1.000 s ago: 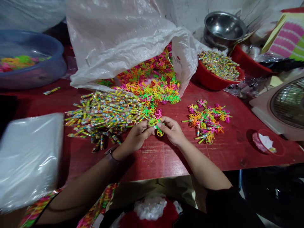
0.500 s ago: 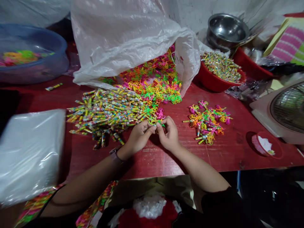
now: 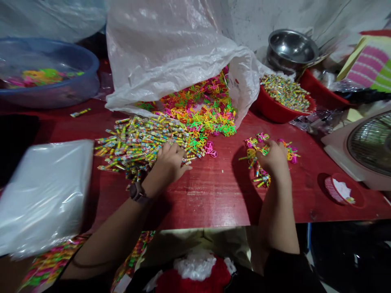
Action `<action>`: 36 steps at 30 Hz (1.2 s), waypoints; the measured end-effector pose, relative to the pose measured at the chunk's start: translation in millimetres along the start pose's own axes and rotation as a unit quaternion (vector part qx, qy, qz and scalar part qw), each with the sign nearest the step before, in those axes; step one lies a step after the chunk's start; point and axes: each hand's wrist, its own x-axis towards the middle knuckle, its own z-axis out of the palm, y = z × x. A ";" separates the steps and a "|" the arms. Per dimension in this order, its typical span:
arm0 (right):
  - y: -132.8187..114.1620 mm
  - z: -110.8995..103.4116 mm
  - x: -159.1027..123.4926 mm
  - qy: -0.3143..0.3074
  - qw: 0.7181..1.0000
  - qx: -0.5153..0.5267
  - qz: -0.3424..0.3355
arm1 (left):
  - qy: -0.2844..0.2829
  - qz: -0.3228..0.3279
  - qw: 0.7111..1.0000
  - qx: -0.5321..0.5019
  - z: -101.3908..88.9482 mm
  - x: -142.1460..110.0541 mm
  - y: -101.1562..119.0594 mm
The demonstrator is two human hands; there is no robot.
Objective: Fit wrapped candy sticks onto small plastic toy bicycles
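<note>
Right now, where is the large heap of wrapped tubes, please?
In the head view, the heap lies left of centre on the red table, in front of the white bag, with the left hand at its near right edge.

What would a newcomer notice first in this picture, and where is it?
Probably the big white plastic bag at the back of the red table, with bright neon pieces in its open mouth. In front of it, the left hand is on a heap of striped tubes, and the right hand is over a smaller colourful pile at the right.
</note>
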 end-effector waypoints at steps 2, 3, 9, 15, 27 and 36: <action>-20.2 21.7 -3.0 -0.002 0.999 -0.040 0.000 | -0.030 0.012 0.998 0.058 7.9 -2.5 2.4; -35.4 37.8 -6.4 -0.032 0.999 -0.036 -0.014 | -0.040 0.021 0.996 0.078 12.6 -3.5 4.6; -90.3 107.5 -26.2 -0.231 0.964 -0.091 -0.099 | -0.077 0.074 0.990 0.095 29.2 -7.2 16.6; -80.4 89.3 -33.1 -0.178 0.957 0.215 0.072 | -0.091 0.008 0.982 -0.166 23.7 -3.1 28.6; -120.2 85.5 -56.4 -0.203 0.715 0.628 0.229 | -0.017 -0.039 0.896 -0.442 29.7 -9.7 50.5; -122.3 89.1 -64.8 -0.235 0.619 0.678 0.319 | 0.032 -0.068 0.898 -0.434 40.6 -15.2 51.4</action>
